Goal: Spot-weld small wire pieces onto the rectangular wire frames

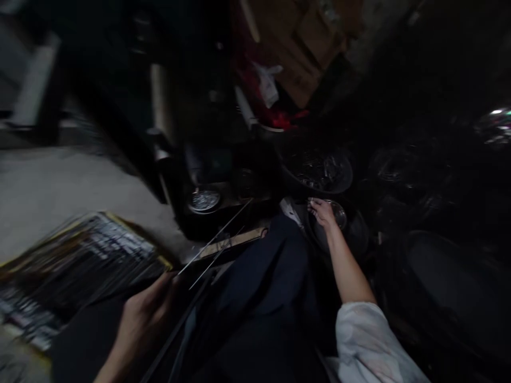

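Note:
The scene is dark and blurred. My left hand [146, 316] sits low at the left, fingers closed around a bundle of thin metal rods [215, 242] that point up and right. My right hand [322, 211] reaches forward past my dark-trousered knee [271, 276], its fingers curled on the rim of a small round shiny dish [338, 213]. That dish lies just below a dark bowl [319, 173] holding glinting pieces. A white sleeve [367, 340] covers my right upper arm.
A flat stack of dark rods on yellowish card [75, 266] lies at the left on a grey floor [51, 186]. A round metal disc [204, 200] and a wooden strip [235, 242] sit ahead. Brown boxes [303, 48] and red cloth [279, 119] stand behind. Dark shapes fill the right.

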Demonstrator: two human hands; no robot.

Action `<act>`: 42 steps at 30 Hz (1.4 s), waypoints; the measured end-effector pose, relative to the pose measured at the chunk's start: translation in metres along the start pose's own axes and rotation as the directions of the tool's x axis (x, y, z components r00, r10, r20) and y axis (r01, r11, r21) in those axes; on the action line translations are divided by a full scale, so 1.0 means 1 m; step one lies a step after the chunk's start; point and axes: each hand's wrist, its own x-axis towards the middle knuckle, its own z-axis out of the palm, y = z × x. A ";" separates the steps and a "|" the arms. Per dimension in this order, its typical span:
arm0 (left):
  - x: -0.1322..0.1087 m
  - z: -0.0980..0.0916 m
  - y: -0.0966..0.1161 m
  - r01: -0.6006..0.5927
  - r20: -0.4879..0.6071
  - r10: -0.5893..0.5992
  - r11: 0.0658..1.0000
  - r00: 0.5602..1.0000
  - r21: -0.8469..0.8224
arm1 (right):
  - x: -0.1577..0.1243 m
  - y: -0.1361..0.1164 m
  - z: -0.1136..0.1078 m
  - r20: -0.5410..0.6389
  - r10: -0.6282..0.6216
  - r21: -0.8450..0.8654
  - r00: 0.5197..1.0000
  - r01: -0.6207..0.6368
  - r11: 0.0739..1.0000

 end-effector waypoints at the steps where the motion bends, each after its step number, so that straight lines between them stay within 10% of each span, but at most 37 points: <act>1: -0.002 -0.001 -0.002 0.008 0.001 -0.008 0.999 1.000 -0.032 | -0.012 -0.002 0.021 0.091 -0.013 0.006 0.996 0.013 1.000; 6: -0.011 -0.002 -0.006 0.001 -0.075 -0.009 0.995 0.997 -0.101 | -0.085 0.005 0.136 0.499 -0.078 -0.043 0.863 0.115 0.992; 14: -0.025 -0.017 -0.026 -0.051 -0.149 0.035 0.993 0.988 -0.105 | -0.157 0.020 0.247 0.555 0.009 0.168 0.832 -0.122 0.978; 42: -0.018 -0.022 -0.036 -0.212 -0.371 0.182 0.976 0.910 -0.041 | -0.187 -0.009 0.290 0.493 -0.026 0.369 0.869 -0.182 0.911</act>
